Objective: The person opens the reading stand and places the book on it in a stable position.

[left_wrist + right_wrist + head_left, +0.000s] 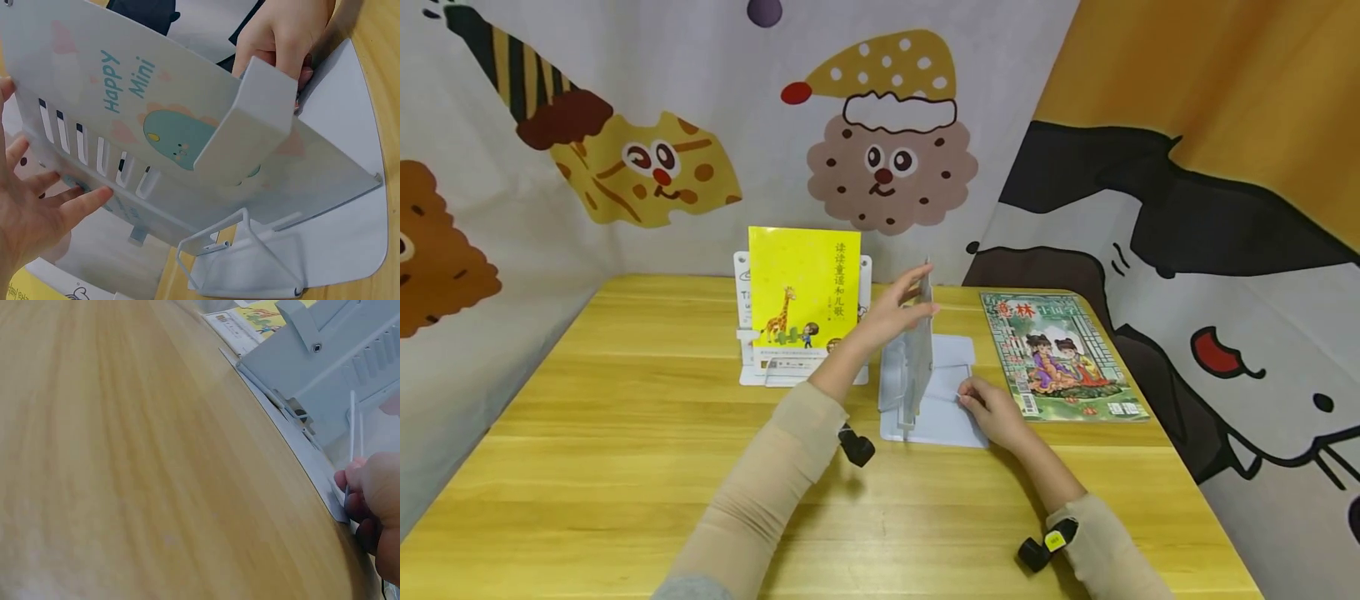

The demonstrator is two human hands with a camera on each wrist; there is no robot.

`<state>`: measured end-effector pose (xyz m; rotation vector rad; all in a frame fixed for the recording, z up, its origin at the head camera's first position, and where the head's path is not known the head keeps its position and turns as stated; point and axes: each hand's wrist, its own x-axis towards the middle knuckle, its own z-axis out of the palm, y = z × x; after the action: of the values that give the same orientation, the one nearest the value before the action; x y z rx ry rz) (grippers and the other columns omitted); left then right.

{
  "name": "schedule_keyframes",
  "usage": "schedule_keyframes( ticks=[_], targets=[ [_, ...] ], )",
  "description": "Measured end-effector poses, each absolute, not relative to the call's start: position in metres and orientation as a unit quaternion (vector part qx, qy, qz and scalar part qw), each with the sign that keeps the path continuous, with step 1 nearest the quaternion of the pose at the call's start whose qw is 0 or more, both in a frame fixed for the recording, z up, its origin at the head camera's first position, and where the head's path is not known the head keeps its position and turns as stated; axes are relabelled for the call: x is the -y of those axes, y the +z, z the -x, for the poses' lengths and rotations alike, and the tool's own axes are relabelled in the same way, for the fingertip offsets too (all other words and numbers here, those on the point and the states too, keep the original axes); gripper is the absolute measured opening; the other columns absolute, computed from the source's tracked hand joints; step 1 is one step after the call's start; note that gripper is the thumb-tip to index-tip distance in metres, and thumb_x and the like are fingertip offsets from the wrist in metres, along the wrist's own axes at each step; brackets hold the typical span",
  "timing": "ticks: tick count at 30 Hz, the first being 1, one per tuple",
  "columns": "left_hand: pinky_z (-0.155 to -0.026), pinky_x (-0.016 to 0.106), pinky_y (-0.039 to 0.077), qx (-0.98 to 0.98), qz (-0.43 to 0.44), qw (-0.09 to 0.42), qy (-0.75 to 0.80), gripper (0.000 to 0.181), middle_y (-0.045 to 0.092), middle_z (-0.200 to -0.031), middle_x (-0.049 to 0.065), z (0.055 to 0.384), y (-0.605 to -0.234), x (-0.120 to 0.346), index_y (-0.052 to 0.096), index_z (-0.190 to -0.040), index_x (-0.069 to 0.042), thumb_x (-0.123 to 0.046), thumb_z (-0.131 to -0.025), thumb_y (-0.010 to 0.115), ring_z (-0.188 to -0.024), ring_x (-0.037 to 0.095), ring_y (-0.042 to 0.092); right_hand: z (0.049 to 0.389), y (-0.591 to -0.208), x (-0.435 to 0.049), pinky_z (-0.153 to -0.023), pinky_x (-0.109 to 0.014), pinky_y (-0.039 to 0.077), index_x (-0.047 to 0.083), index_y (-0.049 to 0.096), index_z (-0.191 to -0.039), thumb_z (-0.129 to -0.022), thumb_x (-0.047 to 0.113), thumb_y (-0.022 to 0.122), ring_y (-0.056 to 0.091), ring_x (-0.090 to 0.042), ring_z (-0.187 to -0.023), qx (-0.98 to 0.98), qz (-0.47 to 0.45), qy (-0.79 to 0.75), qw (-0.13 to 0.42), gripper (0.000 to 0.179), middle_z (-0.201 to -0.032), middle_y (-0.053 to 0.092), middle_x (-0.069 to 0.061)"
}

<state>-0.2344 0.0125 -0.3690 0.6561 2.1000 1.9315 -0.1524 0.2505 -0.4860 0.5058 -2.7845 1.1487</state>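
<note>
A white bookstand [917,367] is unfolded on the table, its panel upright and nearly edge-on in the head view. In the left wrist view that panel shows the words "Happy Mini", a green dinosaur and a row of slots. My left hand [891,310] is at the panel's upper part, its fingers [87,203] spread and fairly straight beside the slots. Behind the panel, my right hand [994,410] pinches the stand's thin white wire support [352,425] between thumb and fingers, low over the flat base plate [951,425]. A wire page holder [244,250] juts from the front.
To the left, a yellow book [805,287] leans on a second white bookstand [745,367]. A colourful magazine [1063,358] lies flat at the right of the wooden table [625,467]. Behind the table hangs a cartoon-printed curtain [700,50].
</note>
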Motion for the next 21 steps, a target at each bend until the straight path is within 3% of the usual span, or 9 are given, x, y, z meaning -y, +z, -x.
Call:
schedule_keyframes(
  ticks=[4, 10, 15, 21],
  targets=[
    [-0.094, 0.044, 0.046, -0.727, -0.227, 0.097, 0.640, 0.066, 0.024, -0.155, -0.008, 0.233, -0.370, -0.015, 0.034, -0.148, -0.035, -0.032, -0.091, 0.066, -0.136, 0.025, 0.032, 0.152, -0.489, -0.252, -0.071, -0.029, 0.045, 0.004, 0.059, -0.095, -0.094, -0.001, 0.058, 0.053, -0.016, -0.078, 0.888, -0.161, 0.429, 0.030, 0.004, -0.084, 0.061, -0.003],
    [-0.104, 0.049, 0.034, -0.753, -0.238, 0.079, 0.608, 0.068, 0.025, -0.155, -0.006, 0.233, -0.370, -0.025, 0.032, -0.149, -0.035, -0.036, -0.090, 0.066, -0.136, 0.026, 0.032, 0.153, -0.494, -0.255, -0.071, -0.025, 0.045, -0.005, 0.057, -0.096, -0.093, -0.007, 0.055, 0.054, -0.020, -0.079, 0.867, -0.166, 0.468, 0.032, 0.005, -0.086, 0.062, -0.015],
    [-0.106, 0.048, 0.031, -0.772, -0.241, 0.073, 0.583, 0.068, 0.028, -0.153, -0.007, 0.233, -0.368, -0.036, 0.032, -0.149, -0.034, -0.039, -0.089, 0.065, -0.136, 0.021, 0.031, 0.152, -0.493, -0.256, -0.068, -0.023, 0.045, -0.001, 0.058, -0.096, -0.092, -0.005, 0.057, 0.054, -0.013, -0.077, 0.859, -0.163, 0.483, 0.029, 0.005, -0.084, 0.062, -0.010],
    [-0.106, 0.046, 0.032, -0.792, -0.243, 0.074, 0.555, 0.070, 0.029, -0.153, -0.007, 0.232, -0.364, -0.046, 0.033, -0.149, -0.032, -0.043, -0.088, 0.065, -0.137, 0.020, 0.031, 0.154, -0.492, -0.258, -0.066, -0.024, 0.045, -0.001, 0.059, -0.096, -0.094, 0.004, 0.058, 0.055, -0.015, -0.075, 0.854, -0.158, 0.495, 0.015, 0.005, -0.084, 0.062, -0.009]
  ],
)
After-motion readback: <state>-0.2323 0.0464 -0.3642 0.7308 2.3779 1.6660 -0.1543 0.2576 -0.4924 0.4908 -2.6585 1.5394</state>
